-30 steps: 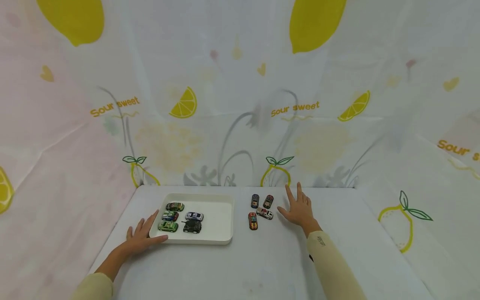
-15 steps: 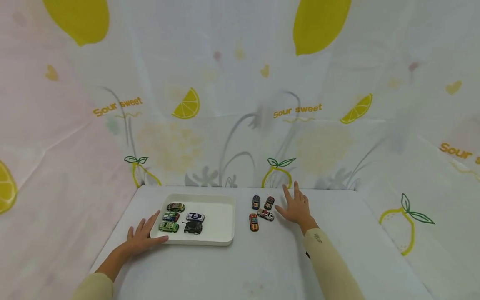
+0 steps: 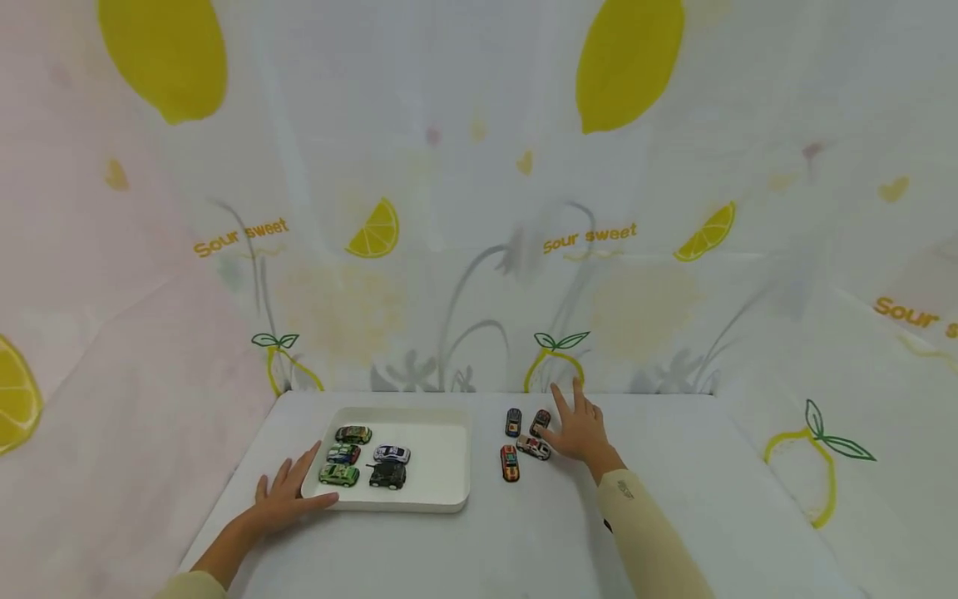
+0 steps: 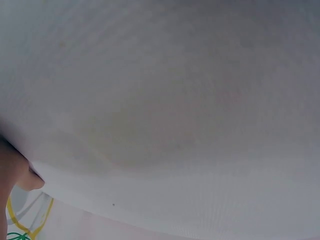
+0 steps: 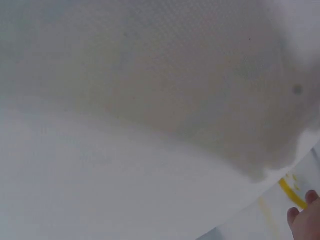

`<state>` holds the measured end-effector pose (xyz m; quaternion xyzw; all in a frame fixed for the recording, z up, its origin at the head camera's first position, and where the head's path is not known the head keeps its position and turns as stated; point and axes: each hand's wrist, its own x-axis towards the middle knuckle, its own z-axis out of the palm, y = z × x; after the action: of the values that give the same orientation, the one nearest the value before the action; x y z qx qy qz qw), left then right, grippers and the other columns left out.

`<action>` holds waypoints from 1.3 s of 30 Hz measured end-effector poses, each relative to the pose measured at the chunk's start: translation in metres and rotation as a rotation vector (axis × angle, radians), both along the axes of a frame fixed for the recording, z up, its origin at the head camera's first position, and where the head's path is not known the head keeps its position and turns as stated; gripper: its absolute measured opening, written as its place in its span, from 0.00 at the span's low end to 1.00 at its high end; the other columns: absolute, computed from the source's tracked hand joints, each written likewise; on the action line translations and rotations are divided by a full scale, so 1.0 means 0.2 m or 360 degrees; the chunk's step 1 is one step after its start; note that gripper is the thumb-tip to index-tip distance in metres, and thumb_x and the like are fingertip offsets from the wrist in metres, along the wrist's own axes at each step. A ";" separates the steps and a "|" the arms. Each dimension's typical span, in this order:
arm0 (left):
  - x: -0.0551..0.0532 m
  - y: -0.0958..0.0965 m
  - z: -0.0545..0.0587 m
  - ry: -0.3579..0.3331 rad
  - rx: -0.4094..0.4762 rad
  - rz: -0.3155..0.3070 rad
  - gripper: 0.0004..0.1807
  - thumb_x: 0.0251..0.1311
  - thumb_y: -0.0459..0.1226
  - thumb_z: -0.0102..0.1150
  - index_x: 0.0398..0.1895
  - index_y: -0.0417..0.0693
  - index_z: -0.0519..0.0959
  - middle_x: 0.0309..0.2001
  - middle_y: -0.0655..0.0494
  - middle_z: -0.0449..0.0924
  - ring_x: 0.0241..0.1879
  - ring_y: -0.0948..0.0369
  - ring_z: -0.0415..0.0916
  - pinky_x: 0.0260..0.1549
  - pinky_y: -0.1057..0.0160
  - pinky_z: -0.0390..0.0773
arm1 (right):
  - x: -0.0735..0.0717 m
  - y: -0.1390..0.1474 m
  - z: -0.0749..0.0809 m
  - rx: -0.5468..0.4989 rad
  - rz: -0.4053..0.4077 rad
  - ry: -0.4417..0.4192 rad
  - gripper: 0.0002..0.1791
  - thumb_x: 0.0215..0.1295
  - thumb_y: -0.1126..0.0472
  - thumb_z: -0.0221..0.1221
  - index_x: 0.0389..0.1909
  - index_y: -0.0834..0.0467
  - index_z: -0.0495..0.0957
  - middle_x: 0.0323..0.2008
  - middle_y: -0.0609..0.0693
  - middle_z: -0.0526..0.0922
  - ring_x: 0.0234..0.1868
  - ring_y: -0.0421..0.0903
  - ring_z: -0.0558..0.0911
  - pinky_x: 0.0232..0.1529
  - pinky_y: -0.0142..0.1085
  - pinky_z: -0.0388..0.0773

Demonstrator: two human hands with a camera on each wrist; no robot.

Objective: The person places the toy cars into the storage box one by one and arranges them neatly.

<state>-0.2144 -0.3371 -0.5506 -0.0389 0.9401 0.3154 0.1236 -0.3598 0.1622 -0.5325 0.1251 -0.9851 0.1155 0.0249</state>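
My left hand point(image 3: 279, 502) rests with spread fingers at the left front corner of a white tray point(image 3: 449, 457), its thumb along the front rim. Inside the tray's left half sit several toy cars, among them a green toy car point(image 3: 339, 474), a white toy car point(image 3: 392, 453) and a black tank-like toy car point(image 3: 387, 475). My right hand point(image 3: 582, 431) reaches over the table with fingers extended, its thumb tip overlapping a dark red toy car point(image 3: 540, 422). Close by lie a white-and-red toy car point(image 3: 534, 448), an orange toy car point(image 3: 510, 463) and a dark toy car point(image 3: 513, 423).
The white table point(image 3: 494, 549) ends at a back edge against a lemon-printed cloth backdrop point(image 3: 471, 291). Similar cloth hangs on both sides. Both wrist views show mostly the white tabletop, with only a bit of each hand at the edge.
My right hand has moved left, from beside the loose toy cars to right at them. The left hand stays at the tray. The head view has tilted slightly upward.
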 end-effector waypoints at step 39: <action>0.03 0.00 0.00 0.0053 0.0029 0.0000 0.60 0.55 0.60 0.63 0.80 0.49 0.37 0.77 0.31 0.37 0.73 0.28 0.24 0.62 0.26 0.16 | -0.01 0.06 -0.07 -0.0053 -0.0059 0.0036 0.49 0.65 0.37 0.55 0.78 0.54 0.47 0.76 0.71 0.38 0.67 0.74 0.64 0.64 0.68 0.59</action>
<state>-0.2088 -0.3366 -0.5498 -0.0326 0.9390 0.3246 0.1083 -0.3622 0.1751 -0.5475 0.1078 -0.9848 0.1301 0.0404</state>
